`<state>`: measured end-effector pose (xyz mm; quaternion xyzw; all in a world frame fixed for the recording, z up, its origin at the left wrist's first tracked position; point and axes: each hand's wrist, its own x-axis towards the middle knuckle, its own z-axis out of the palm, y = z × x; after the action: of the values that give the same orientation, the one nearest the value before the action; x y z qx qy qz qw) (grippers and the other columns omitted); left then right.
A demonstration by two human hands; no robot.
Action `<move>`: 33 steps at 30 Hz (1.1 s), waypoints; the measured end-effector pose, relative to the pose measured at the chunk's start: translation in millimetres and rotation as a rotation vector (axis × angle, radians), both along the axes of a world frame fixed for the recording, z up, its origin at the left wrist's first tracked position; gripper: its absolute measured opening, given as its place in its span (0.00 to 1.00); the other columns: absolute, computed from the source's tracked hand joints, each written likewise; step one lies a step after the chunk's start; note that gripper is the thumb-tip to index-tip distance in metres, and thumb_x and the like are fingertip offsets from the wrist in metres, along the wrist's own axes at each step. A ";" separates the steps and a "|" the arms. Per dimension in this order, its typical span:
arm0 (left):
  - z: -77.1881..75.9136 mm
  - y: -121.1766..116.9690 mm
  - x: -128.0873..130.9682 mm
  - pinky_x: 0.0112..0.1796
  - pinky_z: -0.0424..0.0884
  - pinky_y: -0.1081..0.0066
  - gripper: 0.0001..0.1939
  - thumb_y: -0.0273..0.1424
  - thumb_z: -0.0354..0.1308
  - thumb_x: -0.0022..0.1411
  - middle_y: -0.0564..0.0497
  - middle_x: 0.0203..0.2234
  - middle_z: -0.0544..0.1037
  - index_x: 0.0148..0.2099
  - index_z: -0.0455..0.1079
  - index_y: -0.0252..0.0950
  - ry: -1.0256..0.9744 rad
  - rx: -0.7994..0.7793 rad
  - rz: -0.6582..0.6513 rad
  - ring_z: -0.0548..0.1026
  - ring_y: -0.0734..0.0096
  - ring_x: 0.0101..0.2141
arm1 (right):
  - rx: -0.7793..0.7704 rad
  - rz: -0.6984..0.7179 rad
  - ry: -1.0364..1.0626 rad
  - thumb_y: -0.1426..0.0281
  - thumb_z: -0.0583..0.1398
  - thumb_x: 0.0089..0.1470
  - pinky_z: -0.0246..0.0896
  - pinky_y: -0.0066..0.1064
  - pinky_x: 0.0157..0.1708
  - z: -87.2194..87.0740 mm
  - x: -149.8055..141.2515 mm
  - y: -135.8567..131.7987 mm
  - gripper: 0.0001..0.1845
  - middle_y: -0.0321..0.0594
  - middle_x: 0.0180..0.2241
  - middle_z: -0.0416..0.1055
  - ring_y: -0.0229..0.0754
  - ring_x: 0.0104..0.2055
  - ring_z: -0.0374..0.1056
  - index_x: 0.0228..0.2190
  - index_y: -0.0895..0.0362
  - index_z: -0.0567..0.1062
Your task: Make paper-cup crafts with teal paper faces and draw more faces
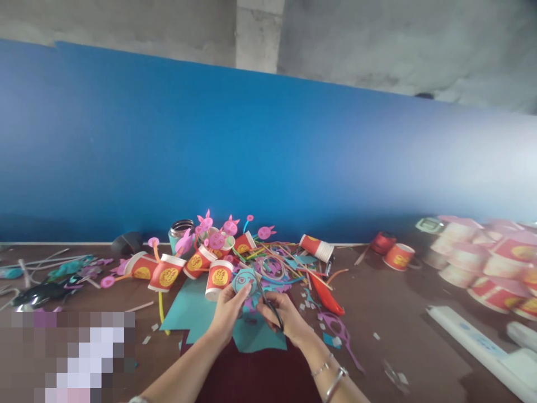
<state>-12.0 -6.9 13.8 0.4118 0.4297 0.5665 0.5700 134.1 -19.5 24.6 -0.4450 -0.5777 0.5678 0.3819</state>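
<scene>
My left hand (226, 313) is closed on a round teal paper cut-out (244, 281), pinching it at its lower edge and holding it up above the table. My right hand (280, 314) grips dark-handled scissors (265, 299), whose blades point up to the cut-out's right edge. Both hands hover over a teal paper sheet (188, 313) lying on the brown table (398, 341). Bracelets sit on my right wrist.
Red and yellow paper cups (219, 278) with pink pig shapes on sticks crowd the table behind my hands. Sticks, purple scraps and a red strip (327, 299) lie to the right. More cups (495, 268) are stacked far right. A blue wall stands behind.
</scene>
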 end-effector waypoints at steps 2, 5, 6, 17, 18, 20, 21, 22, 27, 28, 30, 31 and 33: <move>0.9 0.0 0.3 0.15 0.48 0.79 0.22 0.48 0.62 0.46 0.60 0.09 0.59 0.23 0.65 0.33 0.009 0.005 -0.003 0.53 0.84 0.12 | -0.007 0.003 -0.005 0.59 0.65 0.43 0.44 0.21 0.12 1.3 -0.2 -0.5 0.17 0.25 0.10 0.56 0.28 0.11 0.50 0.22 0.58 0.66; 1.8 0.2 0.2 0.14 0.52 0.79 0.23 0.50 0.62 0.46 0.54 0.13 0.69 0.26 0.69 0.31 0.012 0.011 -0.026 0.61 0.81 0.13 | 0.000 0.017 -0.015 0.58 0.65 0.42 0.45 0.22 0.12 1.6 0.0 -1.4 0.18 0.25 0.11 0.57 0.28 0.12 0.50 0.22 0.58 0.66; 2.1 0.1 0.2 0.14 0.53 0.79 0.23 0.50 0.62 0.45 0.53 0.14 0.71 0.27 0.70 0.31 0.011 0.010 -0.031 0.62 0.80 0.13 | 0.003 0.021 -0.017 0.57 0.65 0.42 0.45 0.22 0.12 1.2 0.2 -1.5 0.18 0.26 0.11 0.57 0.29 0.12 0.51 0.22 0.58 0.67; 5.2 -2.7 1.0 0.14 0.56 0.79 0.23 0.47 0.64 0.45 0.51 0.16 0.74 0.29 0.74 0.29 -0.007 -0.021 -0.050 0.66 0.79 0.14 | 0.009 0.038 0.055 0.55 0.66 0.40 0.51 0.24 0.17 -0.2 -1.0 -1.9 0.20 0.29 0.14 0.63 0.32 0.15 0.57 0.25 0.59 0.71; 5.1 -2.6 1.0 0.14 0.56 0.79 0.23 0.47 0.64 0.45 0.51 0.15 0.74 0.29 0.74 0.29 -0.009 -0.017 -0.053 0.66 0.79 0.14 | 0.014 0.038 0.061 0.55 0.66 0.40 0.51 0.24 0.16 0.2 -1.1 -2.2 0.20 0.29 0.14 0.63 0.32 0.15 0.57 0.25 0.59 0.71; 4.4 -2.2 0.8 0.14 0.56 0.79 0.22 0.47 0.64 0.45 0.50 0.16 0.74 0.28 0.73 0.29 -0.005 -0.012 -0.057 0.66 0.79 0.14 | 0.022 0.037 0.068 0.55 0.66 0.39 0.50 0.23 0.16 0.7 -1.2 -2.4 0.21 0.29 0.13 0.63 0.31 0.15 0.56 0.24 0.60 0.71; 4.0 -2.0 0.7 0.14 0.56 0.79 0.22 0.47 0.64 0.45 0.50 0.16 0.74 0.27 0.73 0.29 -0.002 -0.010 -0.056 0.66 0.79 0.14 | 0.024 0.036 0.066 0.55 0.66 0.39 0.50 0.23 0.16 0.8 -1.3 -2.4 0.21 0.29 0.13 0.62 0.31 0.15 0.56 0.24 0.60 0.71; 3.6 -1.8 0.7 0.14 0.56 0.79 0.22 0.47 0.64 0.45 0.50 0.16 0.74 0.26 0.73 0.29 -0.001 -0.010 -0.055 0.66 0.79 0.14 | 0.025 0.032 0.062 0.55 0.66 0.39 0.49 0.23 0.16 0.8 -1.4 -2.3 0.21 0.29 0.13 0.62 0.31 0.15 0.55 0.24 0.60 0.71; 3.9 -2.0 0.6 0.14 0.55 0.79 0.22 0.48 0.63 0.45 0.50 0.15 0.73 0.26 0.73 0.29 0.010 -0.017 -0.052 0.65 0.79 0.14 | 0.032 0.013 0.017 0.54 0.65 0.41 0.47 0.23 0.15 -0.6 -2.1 -0.9 0.20 0.28 0.11 0.59 0.30 0.13 0.53 0.23 0.60 0.70; 4.4 -2.2 0.6 0.14 0.55 0.79 0.23 0.48 0.63 0.45 0.50 0.15 0.74 0.26 0.73 0.30 0.011 -0.018 -0.053 0.65 0.79 0.14 | 0.035 0.009 0.012 0.54 0.65 0.41 0.47 0.23 0.14 -1.1 -2.2 -0.7 0.20 0.27 0.11 0.59 0.30 0.13 0.53 0.23 0.60 0.70; 5.4 -2.4 0.7 0.14 0.56 0.79 0.22 0.48 0.63 0.45 0.50 0.16 0.74 0.26 0.72 0.30 0.009 -0.015 -0.056 0.66 0.78 0.15 | 0.040 -0.001 0.012 0.54 0.65 0.41 0.46 0.23 0.14 -2.3 -2.2 -0.1 0.20 0.27 0.11 0.58 0.30 0.13 0.52 0.22 0.59 0.69; 5.8 -2.5 0.7 0.14 0.56 0.79 0.22 0.48 0.63 0.45 0.50 0.15 0.73 0.25 0.72 0.30 0.009 -0.011 -0.059 0.66 0.78 0.14 | 0.043 -0.003 0.012 0.54 0.65 0.42 0.46 0.23 0.14 -2.9 -2.2 0.1 0.20 0.27 0.11 0.58 0.30 0.13 0.52 0.22 0.59 0.69; 6.4 -2.4 0.7 0.14 0.55 0.79 0.22 0.48 0.63 0.46 0.51 0.14 0.72 0.25 0.72 0.30 0.009 -0.007 -0.064 0.65 0.78 0.14 | 0.049 -0.002 0.010 0.54 0.64 0.42 0.46 0.23 0.13 -4.2 -1.9 0.6 0.20 0.27 0.11 0.58 0.29 0.13 0.52 0.21 0.58 0.68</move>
<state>-11.3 -9.4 20.2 0.4259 0.4207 0.5447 0.5872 132.1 -18.9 20.4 -0.4330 -0.5890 0.5555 0.3962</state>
